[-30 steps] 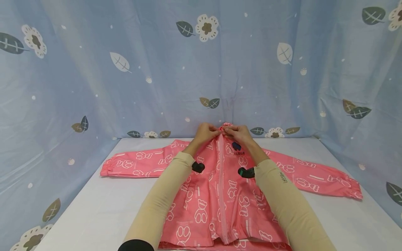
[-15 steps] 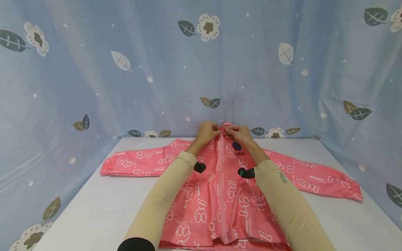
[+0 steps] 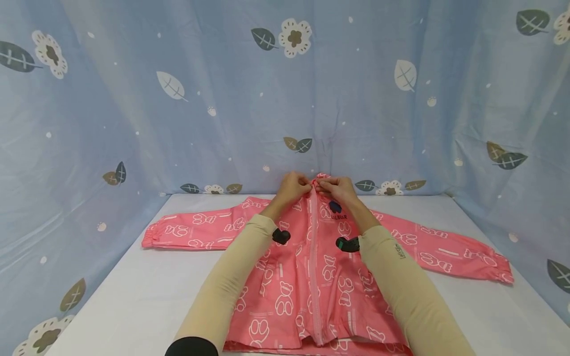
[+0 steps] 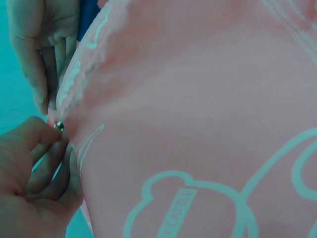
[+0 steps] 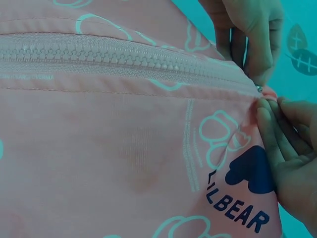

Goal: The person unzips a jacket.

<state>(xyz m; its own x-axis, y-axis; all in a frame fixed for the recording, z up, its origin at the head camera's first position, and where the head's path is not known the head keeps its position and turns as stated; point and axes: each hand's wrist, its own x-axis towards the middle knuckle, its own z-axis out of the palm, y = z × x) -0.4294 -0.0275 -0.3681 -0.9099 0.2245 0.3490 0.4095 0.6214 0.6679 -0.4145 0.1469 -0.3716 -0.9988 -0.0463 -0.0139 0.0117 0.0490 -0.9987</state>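
A pink jacket [image 3: 285, 296] with white bear outlines lies front up, its two sleeves spread sideways. Its pale front zipper [image 5: 124, 57] runs from hem to neck, the teeth meshed where they show. At the collar, my left hand [image 3: 291, 190] pinches the fabric edge beside a small shiny metal piece [image 4: 59, 126]; whether that is a snap or the zipper's slider, I cannot tell. Opposite it, my right hand [image 3: 337, 190] pinches the collar from the other side, just above the dark bear-head print [image 5: 251, 171]. The fingertips of both hands nearly meet and partly hide the collar.
Under the jacket is a white tabletop [image 3: 120, 296]. A blue curtain [image 3: 213, 138] with leaf and flower prints hangs behind and at both sides, close to the collar. The jacket's left-side sleeve [image 3: 191, 231] and right-side sleeve [image 3: 450, 247] reach far out.
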